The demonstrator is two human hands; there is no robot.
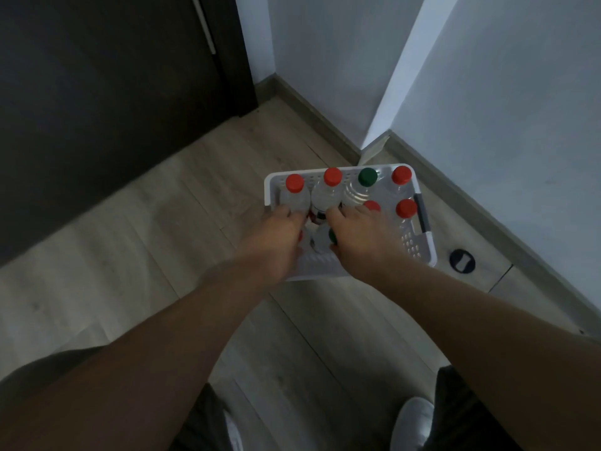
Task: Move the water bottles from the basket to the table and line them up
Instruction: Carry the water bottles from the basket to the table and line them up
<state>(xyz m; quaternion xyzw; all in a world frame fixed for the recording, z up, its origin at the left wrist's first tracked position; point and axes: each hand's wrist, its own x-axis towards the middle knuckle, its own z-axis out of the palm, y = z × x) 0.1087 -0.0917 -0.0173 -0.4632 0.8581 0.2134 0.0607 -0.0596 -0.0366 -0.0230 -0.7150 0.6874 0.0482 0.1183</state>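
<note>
A white plastic basket (421,252) stands on the wooden floor by a wall corner. Several clear water bottles stand upright in it, most with red caps (295,182), one at the back with a green cap (367,176). Both my hands reach down into its near half. My left hand (279,236) curls over a bottle whose red cap barely shows at its edge. My right hand (357,237) curls round a green-capped bottle (332,236) peeking out by the thumb. No table is in view.
A dark cabinet (97,109) fills the left side. White walls (487,109) with a baseboard close off the right and back. A round black fitting (462,261) sits in the floor right of the basket. My shoe (413,424) shows at the bottom.
</note>
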